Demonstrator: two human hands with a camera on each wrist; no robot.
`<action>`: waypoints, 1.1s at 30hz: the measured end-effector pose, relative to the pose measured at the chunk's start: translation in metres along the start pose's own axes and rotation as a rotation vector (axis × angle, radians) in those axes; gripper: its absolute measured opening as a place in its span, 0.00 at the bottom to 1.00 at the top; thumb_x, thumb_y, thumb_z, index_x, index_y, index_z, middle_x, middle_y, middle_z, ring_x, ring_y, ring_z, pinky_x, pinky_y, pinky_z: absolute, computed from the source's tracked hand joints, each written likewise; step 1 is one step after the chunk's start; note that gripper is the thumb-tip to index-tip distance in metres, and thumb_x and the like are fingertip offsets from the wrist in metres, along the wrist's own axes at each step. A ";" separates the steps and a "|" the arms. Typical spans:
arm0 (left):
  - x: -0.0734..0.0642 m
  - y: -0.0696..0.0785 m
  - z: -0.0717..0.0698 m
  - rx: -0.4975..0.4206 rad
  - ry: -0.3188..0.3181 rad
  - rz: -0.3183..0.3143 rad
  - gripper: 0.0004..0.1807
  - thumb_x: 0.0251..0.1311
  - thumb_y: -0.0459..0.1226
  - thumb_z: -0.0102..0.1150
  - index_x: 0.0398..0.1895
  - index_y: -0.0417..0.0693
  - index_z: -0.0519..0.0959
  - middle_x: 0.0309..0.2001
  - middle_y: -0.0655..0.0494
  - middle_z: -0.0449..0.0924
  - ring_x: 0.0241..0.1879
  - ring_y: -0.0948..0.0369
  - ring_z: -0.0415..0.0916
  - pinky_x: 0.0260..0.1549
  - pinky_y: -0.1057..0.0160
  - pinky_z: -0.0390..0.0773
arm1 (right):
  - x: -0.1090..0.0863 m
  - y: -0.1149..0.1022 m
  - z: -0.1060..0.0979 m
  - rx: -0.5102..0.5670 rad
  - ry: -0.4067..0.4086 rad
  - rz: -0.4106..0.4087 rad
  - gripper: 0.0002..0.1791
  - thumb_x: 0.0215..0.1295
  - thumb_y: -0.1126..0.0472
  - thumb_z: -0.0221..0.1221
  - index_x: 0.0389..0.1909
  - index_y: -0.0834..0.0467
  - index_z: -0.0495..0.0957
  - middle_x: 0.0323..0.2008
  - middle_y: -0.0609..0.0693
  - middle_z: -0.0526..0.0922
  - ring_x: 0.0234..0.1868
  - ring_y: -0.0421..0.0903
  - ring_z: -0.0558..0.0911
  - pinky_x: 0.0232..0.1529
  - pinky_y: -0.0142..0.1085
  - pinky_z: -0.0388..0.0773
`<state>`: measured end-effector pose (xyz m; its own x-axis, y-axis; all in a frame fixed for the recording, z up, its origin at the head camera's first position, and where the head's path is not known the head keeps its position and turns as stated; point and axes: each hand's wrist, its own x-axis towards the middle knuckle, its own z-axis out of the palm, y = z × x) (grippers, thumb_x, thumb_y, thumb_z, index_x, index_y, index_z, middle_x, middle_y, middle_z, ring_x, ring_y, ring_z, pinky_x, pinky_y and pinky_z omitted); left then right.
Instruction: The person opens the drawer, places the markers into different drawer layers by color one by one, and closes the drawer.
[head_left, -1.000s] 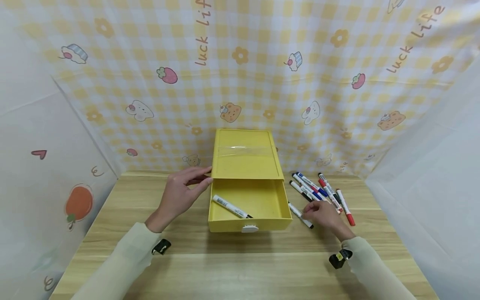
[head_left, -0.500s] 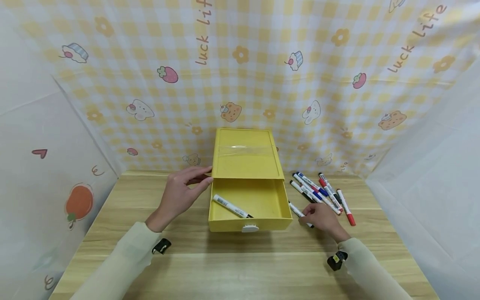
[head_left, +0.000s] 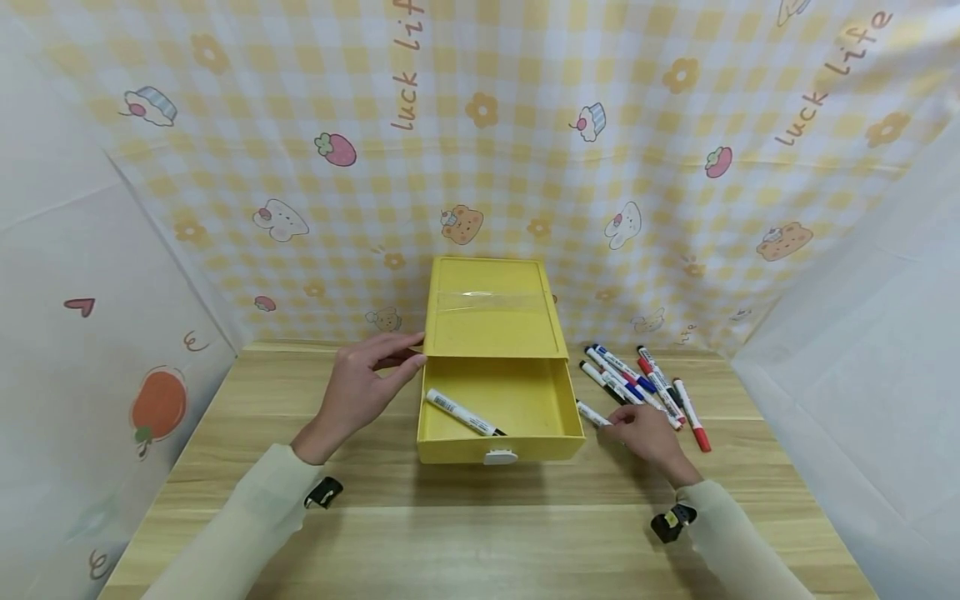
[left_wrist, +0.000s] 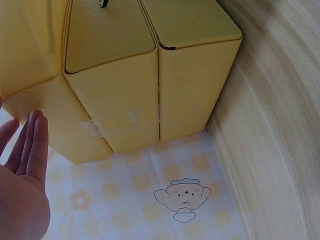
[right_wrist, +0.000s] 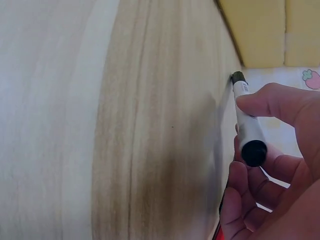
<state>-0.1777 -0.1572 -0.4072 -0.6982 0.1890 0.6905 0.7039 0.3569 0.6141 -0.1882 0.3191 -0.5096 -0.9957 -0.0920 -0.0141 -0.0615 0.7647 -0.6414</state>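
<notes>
A yellow box (head_left: 495,325) stands at the back of the table, its top drawer (head_left: 543,451) pulled out. One white marker with a black end (head_left: 459,412) lies slantwise in that drawer. My left hand (head_left: 360,396), fingers extended, rests its fingertips against the box's left side; the left wrist view also shows straight fingers (left_wrist: 37,142). To the right of the drawer, my right hand (head_left: 647,435) pinches a white marker (right_wrist: 248,125) between thumb and fingers. Both dark ends of this marker show in the right wrist view, while its near end is hidden in the head view.
Several markers with black, blue and red caps lie heaped behind the right hand, among them a red-capped marker (head_left: 692,415) at the right edge. A checkered cloth (head_left: 337,242) hangs behind the wooden table (head_left: 480,542), and white sheets flank it. Clear tape (left_wrist: 110,124) crosses the box.
My right hand has moved slightly left and down onto the marker beside the drawer and now grips it. The left hand, box and drawer have stayed still.
</notes>
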 end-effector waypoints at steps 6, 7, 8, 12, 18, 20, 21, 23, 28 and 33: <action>0.000 -0.001 0.000 -0.003 0.006 0.010 0.18 0.64 0.23 0.76 0.57 0.33 0.89 0.50 0.44 0.92 0.42 0.49 0.92 0.44 0.69 0.89 | -0.003 -0.011 -0.005 -0.011 0.026 0.079 0.09 0.66 0.58 0.75 0.37 0.60 0.92 0.27 0.46 0.84 0.30 0.46 0.76 0.28 0.35 0.71; 0.000 -0.001 0.000 -0.003 0.006 0.012 0.18 0.64 0.22 0.76 0.57 0.33 0.89 0.50 0.44 0.92 0.42 0.49 0.92 0.44 0.69 0.89 | -0.004 -0.011 -0.006 -0.012 0.029 0.082 0.09 0.66 0.57 0.75 0.38 0.60 0.91 0.27 0.46 0.84 0.29 0.45 0.76 0.28 0.35 0.70; 0.000 -0.001 0.001 -0.003 0.007 0.013 0.17 0.64 0.22 0.76 0.56 0.33 0.89 0.50 0.44 0.92 0.42 0.49 0.92 0.44 0.69 0.89 | -0.004 -0.011 -0.006 -0.007 0.029 0.087 0.09 0.67 0.58 0.74 0.39 0.61 0.91 0.27 0.46 0.83 0.29 0.45 0.75 0.27 0.34 0.70; 0.000 -0.001 0.001 -0.003 0.006 0.009 0.17 0.64 0.23 0.76 0.56 0.33 0.89 0.50 0.44 0.92 0.42 0.49 0.92 0.44 0.69 0.89 | -0.006 -0.010 -0.009 0.019 0.037 0.093 0.11 0.68 0.57 0.74 0.41 0.63 0.91 0.27 0.47 0.83 0.28 0.45 0.75 0.26 0.33 0.70; 0.000 -0.001 0.001 -0.004 0.010 0.015 0.17 0.64 0.22 0.76 0.56 0.33 0.89 0.49 0.44 0.92 0.42 0.49 0.92 0.44 0.69 0.89 | -0.009 -0.017 -0.013 0.032 0.083 0.065 0.12 0.68 0.57 0.75 0.41 0.63 0.90 0.30 0.47 0.86 0.31 0.45 0.78 0.29 0.34 0.74; 0.000 -0.001 0.001 -0.005 0.011 0.016 0.18 0.64 0.22 0.76 0.56 0.33 0.89 0.49 0.44 0.92 0.42 0.49 0.92 0.44 0.69 0.89 | -0.010 -0.020 -0.015 0.015 0.102 0.057 0.11 0.68 0.57 0.74 0.41 0.62 0.90 0.31 0.48 0.87 0.32 0.45 0.79 0.31 0.35 0.75; 0.000 -0.001 0.001 -0.006 0.011 0.015 0.17 0.64 0.22 0.76 0.56 0.33 0.89 0.49 0.44 0.92 0.42 0.49 0.92 0.44 0.69 0.89 | -0.010 -0.021 -0.017 0.007 0.109 0.053 0.11 0.68 0.57 0.74 0.41 0.62 0.90 0.31 0.49 0.88 0.32 0.45 0.79 0.32 0.36 0.76; 0.000 0.000 0.001 -0.008 0.011 0.011 0.17 0.64 0.22 0.75 0.57 0.33 0.89 0.49 0.44 0.92 0.42 0.49 0.92 0.44 0.69 0.89 | -0.010 -0.024 -0.020 -0.007 0.120 0.047 0.11 0.69 0.56 0.72 0.41 0.61 0.89 0.33 0.49 0.88 0.32 0.45 0.80 0.33 0.37 0.76; -0.001 0.001 0.001 -0.006 0.006 -0.004 0.17 0.65 0.23 0.75 0.57 0.33 0.89 0.50 0.44 0.92 0.43 0.49 0.92 0.45 0.69 0.89 | -0.008 -0.031 -0.025 -0.019 0.160 0.009 0.10 0.67 0.57 0.71 0.41 0.60 0.89 0.33 0.49 0.88 0.33 0.45 0.80 0.35 0.37 0.77; -0.001 0.001 0.001 -0.002 0.003 -0.014 0.17 0.65 0.23 0.76 0.57 0.33 0.89 0.50 0.44 0.92 0.43 0.50 0.92 0.45 0.69 0.89 | -0.007 -0.039 -0.030 -0.026 0.222 -0.047 0.06 0.64 0.61 0.71 0.37 0.60 0.89 0.31 0.49 0.88 0.32 0.44 0.80 0.35 0.36 0.76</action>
<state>-0.1762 -0.1562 -0.4072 -0.7077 0.1812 0.6828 0.6942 0.3575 0.6247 -0.1807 0.3093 -0.4619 -0.9824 0.0130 0.1864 -0.1068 0.7796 -0.6171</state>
